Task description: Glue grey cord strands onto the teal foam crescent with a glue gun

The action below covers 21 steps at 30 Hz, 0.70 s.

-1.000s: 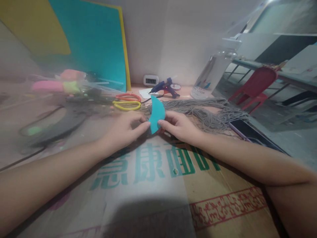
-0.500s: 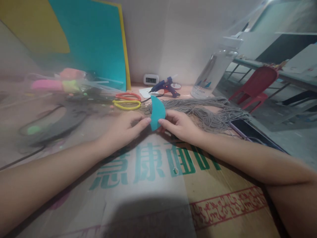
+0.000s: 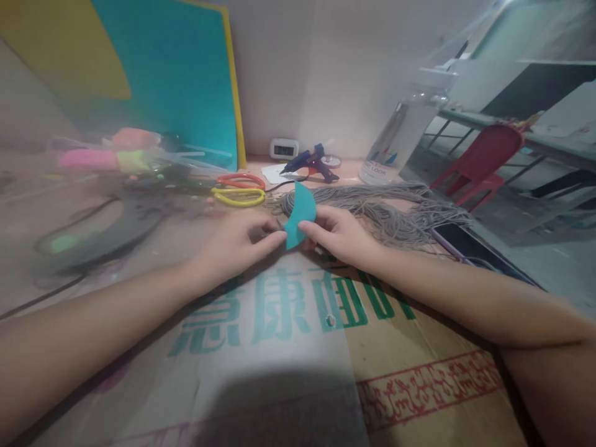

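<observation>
A small teal foam cut-out (image 3: 299, 214), curved like a half moon, stands on edge between my two hands. My left hand (image 3: 233, 243) pinches its lower end with thumb and forefinger. My right hand (image 3: 338, 234) grips the same lower end from the other side, fingers curled. Both hands rest low over a flattened cardboard sheet (image 3: 288, 347) printed with green characters. A bundle of grey cord (image 3: 386, 214) lies just behind my right hand.
Red and yellow scissors (image 3: 238, 189) lie behind my left hand. A blue glue gun (image 3: 310, 163), a small clock (image 3: 284, 149) and a clear bottle (image 3: 400, 133) stand by the wall. A phone (image 3: 470, 248) lies at right. Teal and yellow foam sheets (image 3: 186, 93) lean at left.
The teal cut-out has tilted to the right and sits a little lower between my fingers. Both hands stay in nearly the same place.
</observation>
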Each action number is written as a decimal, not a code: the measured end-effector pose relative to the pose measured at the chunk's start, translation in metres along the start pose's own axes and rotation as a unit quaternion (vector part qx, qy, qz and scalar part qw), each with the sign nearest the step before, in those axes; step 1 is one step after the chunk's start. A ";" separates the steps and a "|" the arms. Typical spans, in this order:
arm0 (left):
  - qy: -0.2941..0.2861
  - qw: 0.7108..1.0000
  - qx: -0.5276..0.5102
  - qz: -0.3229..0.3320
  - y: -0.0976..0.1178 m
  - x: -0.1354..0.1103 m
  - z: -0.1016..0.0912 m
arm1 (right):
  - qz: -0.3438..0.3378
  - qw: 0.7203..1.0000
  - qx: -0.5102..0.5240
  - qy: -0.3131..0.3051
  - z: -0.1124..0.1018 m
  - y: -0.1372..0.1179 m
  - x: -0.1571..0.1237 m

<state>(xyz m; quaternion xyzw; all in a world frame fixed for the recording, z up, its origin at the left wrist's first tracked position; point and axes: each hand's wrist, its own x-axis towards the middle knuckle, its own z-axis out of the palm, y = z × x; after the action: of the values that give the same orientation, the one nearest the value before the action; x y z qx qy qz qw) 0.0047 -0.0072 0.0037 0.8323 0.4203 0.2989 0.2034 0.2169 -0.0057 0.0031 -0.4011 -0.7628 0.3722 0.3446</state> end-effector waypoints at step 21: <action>0.014 0.999 -0.022 -0.027 0.002 -0.002 -0.003 | -0.020 0.998 -0.055 -0.007 0.000 0.000 -0.003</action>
<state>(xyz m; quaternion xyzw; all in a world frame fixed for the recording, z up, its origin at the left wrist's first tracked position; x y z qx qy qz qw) 0.0030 -0.0095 0.0064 0.8115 0.4389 0.3140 0.2241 0.2181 -0.0079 0.0026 -0.4021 -0.7923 0.3251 0.3239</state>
